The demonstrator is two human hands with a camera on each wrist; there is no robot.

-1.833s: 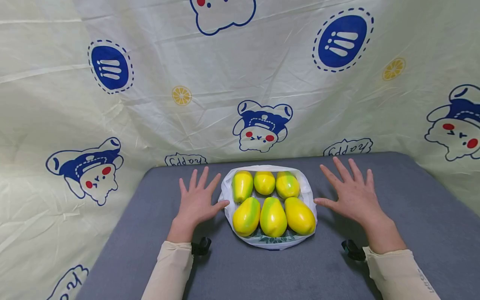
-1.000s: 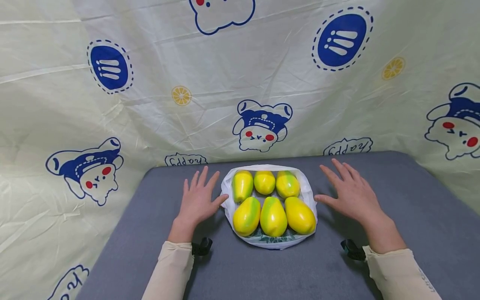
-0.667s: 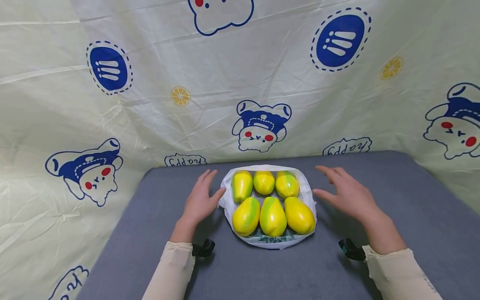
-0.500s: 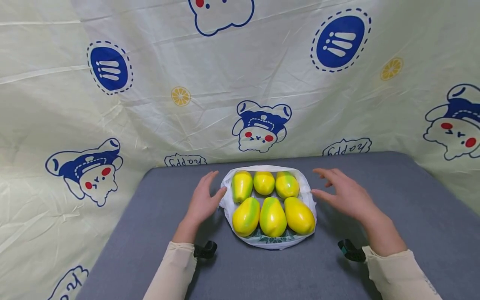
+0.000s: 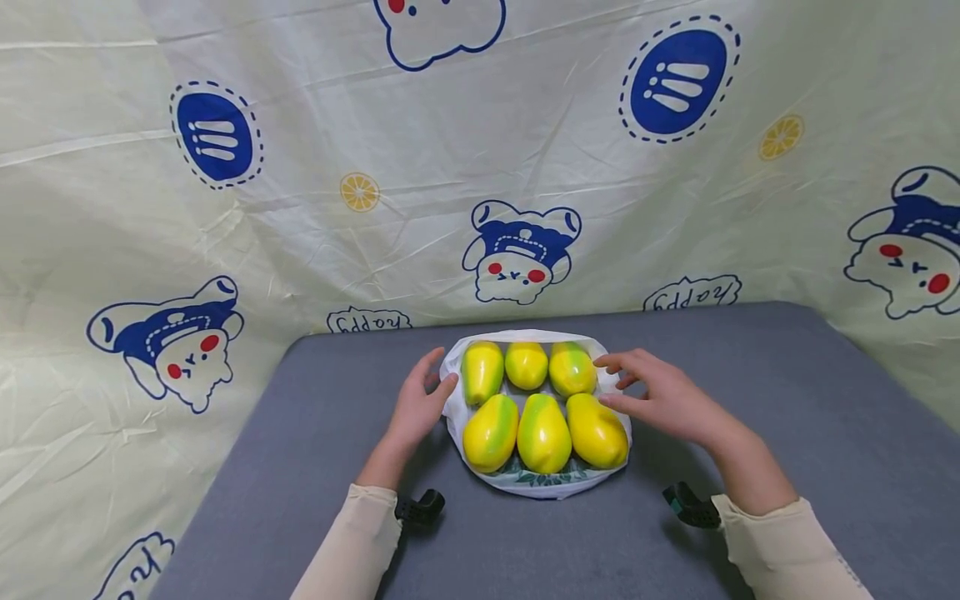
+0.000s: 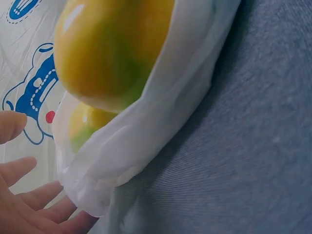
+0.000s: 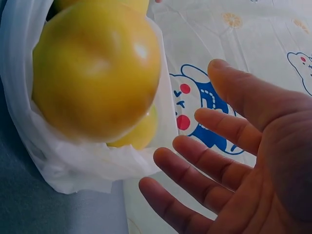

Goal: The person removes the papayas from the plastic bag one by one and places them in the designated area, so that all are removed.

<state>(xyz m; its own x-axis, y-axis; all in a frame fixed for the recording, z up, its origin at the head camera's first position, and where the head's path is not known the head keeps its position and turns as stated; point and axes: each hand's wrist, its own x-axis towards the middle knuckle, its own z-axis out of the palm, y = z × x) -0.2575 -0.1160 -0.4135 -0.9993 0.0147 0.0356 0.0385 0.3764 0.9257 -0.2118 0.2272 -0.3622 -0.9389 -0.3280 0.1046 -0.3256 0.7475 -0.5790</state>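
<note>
Six yellow-green papayas point(image 5: 543, 404) lie in two rows of three inside an open white plastic bag point(image 5: 542, 486), low in the middle of the head view on the grey table point(image 5: 787, 400); nothing has been lifted or gathered yet, so the bag's handling looks barely begun. The left hand point(image 5: 420, 404) stands at the bag's left edge, fingers relaxed and spread, the thumb at or just touching the plastic. The right hand point(image 5: 660, 398) hovers over the right edge by the two right-hand papayas, fingers apart, holding nothing, before the printed backdrop cloth point(image 5: 480, 167).
</note>
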